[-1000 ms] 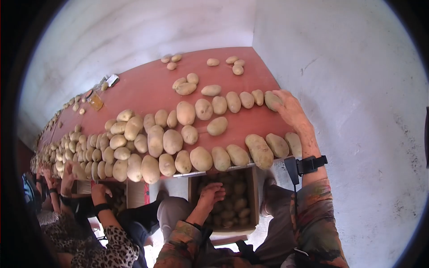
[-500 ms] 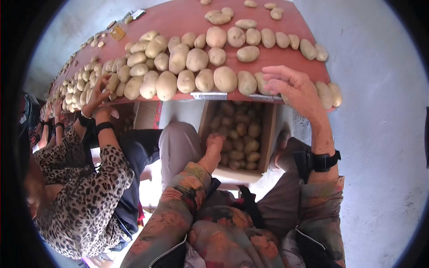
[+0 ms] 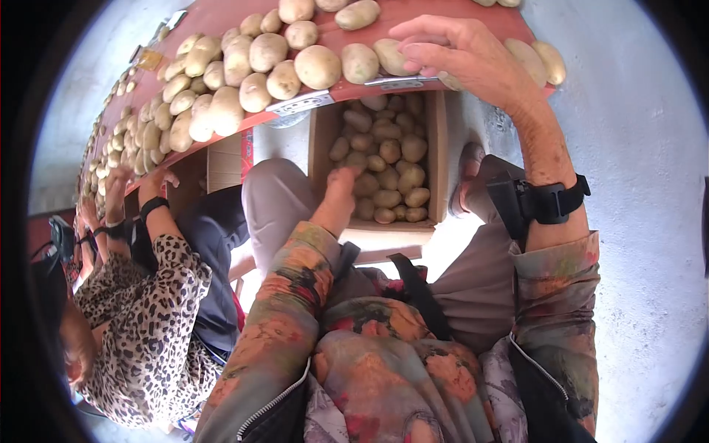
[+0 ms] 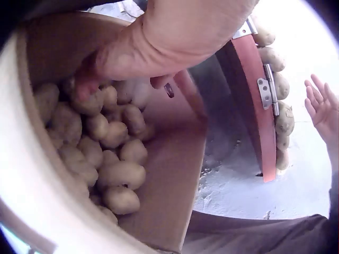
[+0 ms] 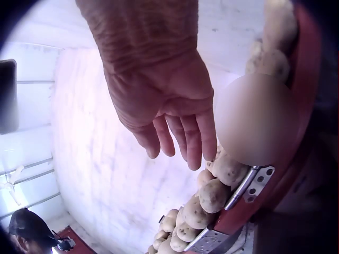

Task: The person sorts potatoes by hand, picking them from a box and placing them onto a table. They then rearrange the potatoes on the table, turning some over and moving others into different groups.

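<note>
My right hand hovers over the right part of the front row of potatoes on the red table. Its fingers are extended and nothing is in the palm, as the right wrist view shows. Potatoes lie along the table edge beside its fingertips. Lower down, my left hand hangs at the left side of a cardboard box of potatoes. In the left wrist view, loosely bent fingers overlap a potato in the box; no potato shows in the hand.
Metal hinges sit on the table's front edge. To the left, another person in a leopard-print top works at the potato rows, with a second cardboard box alongside. A pale wall bounds the right side.
My right hand has left a potato at the far row's right end and come back over the front row. My left hand stays by the box, lower and less spread. The head view has tilted down.
</note>
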Demonstrator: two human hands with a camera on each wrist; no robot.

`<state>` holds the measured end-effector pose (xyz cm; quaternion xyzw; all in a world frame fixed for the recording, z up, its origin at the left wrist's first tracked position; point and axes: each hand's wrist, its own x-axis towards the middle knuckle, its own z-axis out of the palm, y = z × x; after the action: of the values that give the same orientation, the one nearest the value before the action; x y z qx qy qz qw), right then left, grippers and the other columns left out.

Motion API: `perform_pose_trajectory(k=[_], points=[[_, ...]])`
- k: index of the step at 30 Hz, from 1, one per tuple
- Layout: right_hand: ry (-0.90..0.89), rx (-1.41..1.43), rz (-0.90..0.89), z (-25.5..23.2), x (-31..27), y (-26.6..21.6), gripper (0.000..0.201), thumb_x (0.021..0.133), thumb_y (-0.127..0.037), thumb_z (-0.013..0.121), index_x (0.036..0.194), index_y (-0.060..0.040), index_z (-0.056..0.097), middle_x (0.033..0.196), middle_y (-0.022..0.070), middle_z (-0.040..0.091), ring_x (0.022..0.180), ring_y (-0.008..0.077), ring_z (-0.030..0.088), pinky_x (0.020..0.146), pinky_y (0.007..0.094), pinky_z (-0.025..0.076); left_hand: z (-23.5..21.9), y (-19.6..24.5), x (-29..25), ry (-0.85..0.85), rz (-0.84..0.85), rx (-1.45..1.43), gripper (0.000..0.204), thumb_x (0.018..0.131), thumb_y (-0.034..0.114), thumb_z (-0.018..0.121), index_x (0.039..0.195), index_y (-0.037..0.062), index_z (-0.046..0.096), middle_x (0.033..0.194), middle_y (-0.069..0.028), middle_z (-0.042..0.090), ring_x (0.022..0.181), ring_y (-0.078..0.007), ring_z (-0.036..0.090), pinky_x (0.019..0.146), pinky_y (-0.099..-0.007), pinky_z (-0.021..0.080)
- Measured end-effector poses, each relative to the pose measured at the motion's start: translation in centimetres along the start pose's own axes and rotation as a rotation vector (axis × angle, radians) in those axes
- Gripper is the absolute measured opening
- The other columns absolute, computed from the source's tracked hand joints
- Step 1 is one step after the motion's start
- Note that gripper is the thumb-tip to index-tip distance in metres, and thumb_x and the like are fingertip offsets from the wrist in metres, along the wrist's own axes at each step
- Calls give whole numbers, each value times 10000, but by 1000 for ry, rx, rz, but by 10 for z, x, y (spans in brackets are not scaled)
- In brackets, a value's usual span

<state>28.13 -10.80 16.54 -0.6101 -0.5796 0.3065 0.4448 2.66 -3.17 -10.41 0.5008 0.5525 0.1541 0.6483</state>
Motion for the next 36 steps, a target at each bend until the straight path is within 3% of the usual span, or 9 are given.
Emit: perform_pose_trajectory(k=[1,4,14,17,19,28,33,35,36], points=[[4,-16,31,0,-2,-3,333,881,-265,566,1138,-54,588,902,33,627,815,89,552,705,228,464,13,33,-13,88,-209,-272,306,718,183,628,1013,127,568,951,-51,478,841,-208,444,830,-437,356],[0,47,-26,-3,-2,9,340,872,-266,568,1146,-65,586,883,14,623,791,82,541,693,229,461,15,23,47,6,-100,-20,307,738,201,614,1034,132,568,979,-53,484,872,-205,434,832,-447,349],[28,57,60,-11,0,2,287,848,-197,532,999,41,586,903,142,645,847,190,603,756,277,465,98,63,72,-372,-239,217,322,779,246,611,1071,114,586,887,-25,571,849,-160,516,767,-345,420],[58,51,-52,-5,7,12,265,803,-166,531,947,41,613,780,168,645,730,234,615,677,312,476,118,29,94,-502,-132,485,309,802,240,583,1085,117,588,895,-27,598,833,-157,555,740,-335,452],[35,-59,-80,3,14,24,282,814,-195,548,1007,-2,616,803,125,654,748,201,617,693,305,479,124,-8,121,-793,293,806,278,798,231,563,1042,105,604,908,-62,618,848,-194,586,736,-348,473],[22,-233,-86,23,24,27,255,781,-200,568,970,-35,615,839,188,614,838,347,593,727,420,458,89,-34,95,-854,693,738,279,780,213,564,1025,86,604,898,-87,622,861,-220,598,749,-346,476],[35,-234,-83,28,28,23,258,777,-192,576,972,-27,612,804,174,625,778,340,603,705,415,465,88,-27,73,-863,837,718,280,771,203,564,1017,77,604,893,-99,624,867,-233,605,756,-346,478],[1,-163,-34,26,29,17,255,775,-195,578,954,-15,607,790,157,630,751,316,606,692,404,468,101,19,32,-787,482,1403,281,741,169,578,995,52,600,901,-131,614,860,-257,604,771,-349,476],[10,-177,-36,24,30,16,255,775,-195,578,954,-15,607,790,157,630,751,316,606,692,404,468,97,28,25,-788,501,1403,281,741,169,578,995,52,600,901,-131,614,860,-257,604,771,-349,476]])
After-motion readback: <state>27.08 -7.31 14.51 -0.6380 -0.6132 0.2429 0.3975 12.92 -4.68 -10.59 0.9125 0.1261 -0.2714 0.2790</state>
